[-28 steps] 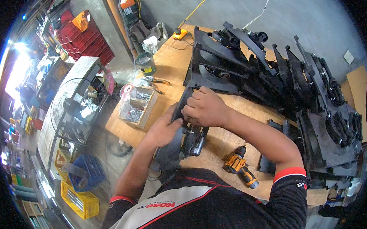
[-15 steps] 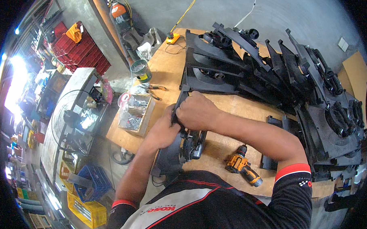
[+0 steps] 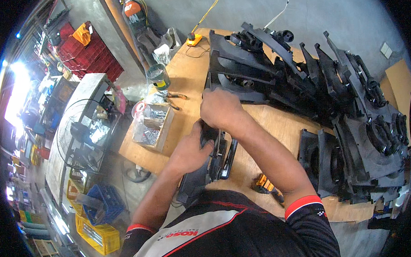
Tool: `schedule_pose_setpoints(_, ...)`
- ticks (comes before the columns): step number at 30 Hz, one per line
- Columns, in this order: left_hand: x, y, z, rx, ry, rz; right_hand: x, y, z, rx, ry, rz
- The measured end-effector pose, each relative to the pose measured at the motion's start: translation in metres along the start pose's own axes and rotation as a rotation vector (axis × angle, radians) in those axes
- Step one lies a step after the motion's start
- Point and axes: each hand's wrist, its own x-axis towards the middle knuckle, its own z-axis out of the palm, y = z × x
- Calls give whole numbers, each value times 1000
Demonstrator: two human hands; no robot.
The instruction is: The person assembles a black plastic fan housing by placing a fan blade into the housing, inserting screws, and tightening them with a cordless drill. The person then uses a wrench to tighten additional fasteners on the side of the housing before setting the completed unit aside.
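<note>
A black plastic panel (image 3: 191, 187) with a dark fitting (image 3: 225, 160) on its side stands tilted at the table edge, close against my body. My left hand (image 3: 192, 150) is wrapped round its left edge, the thumb lying toward me. At the panel's far end my right hand (image 3: 219, 109) is closed in a fist; its fingertips and that end of the panel are hidden. A yellow and black cordless drill (image 3: 264, 184) lies on the table, partly covered by my right forearm.
Similar black panels (image 3: 253, 83) are stacked along the table's back and right side. An open box of screws (image 3: 152, 130), orange-handled pliers (image 3: 175, 98) and a dark green tub (image 3: 157, 76) are on the left. Beyond the table are a fan (image 3: 81, 133) and crates (image 3: 97, 234).
My right hand has moved a little farther away, and its forearm has swung left over the drill. The left hand and the panel have shifted slightly right.
</note>
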Motion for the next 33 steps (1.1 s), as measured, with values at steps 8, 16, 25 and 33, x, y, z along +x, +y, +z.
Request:
schedule_pose_setpoints(8,-5,15,3,-35,-29,-19,5,27,20,-24,143,-96)
schedule_pose_setpoints(16,-2,20,1,-8,-51,-45,14,52,47,346,361,-126)
schedule_pose_setpoints(25,-5,13,-2,48,-8,-4,18,61,65,577,454,-71)
schedule_pose_setpoints(33,-3,17,-5,37,-27,-51,11,56,51,580,263,-19)
